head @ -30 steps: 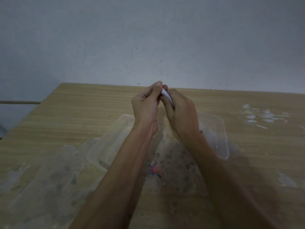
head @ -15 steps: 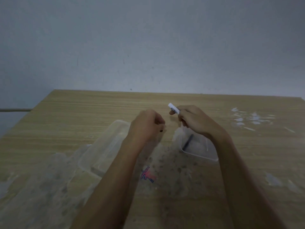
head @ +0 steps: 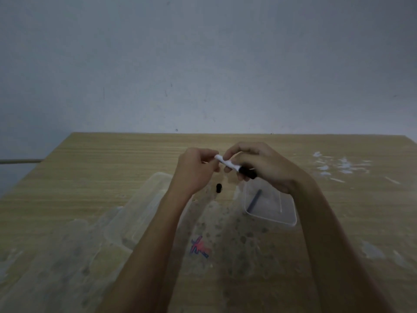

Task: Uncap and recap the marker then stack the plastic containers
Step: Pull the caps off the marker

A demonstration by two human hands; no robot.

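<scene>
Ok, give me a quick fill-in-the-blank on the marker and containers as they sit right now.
1. The marker is held by ____ hands.
2. The small black piece lying on the table, likely the cap, is ____ the left hand.
3. The two clear containers sit ____, not stacked.
4. A dark stick lies ____ the right-side container.

Missing words: both; below; apart; inside

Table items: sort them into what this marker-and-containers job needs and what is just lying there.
Part of the job:
- marker, held in right hand, left hand at its white end
- small black piece, likely the cap
- clear container
- clear container

Just lying about:
- red-blue scribble
- white flecks
- dark stick in the right container
</scene>
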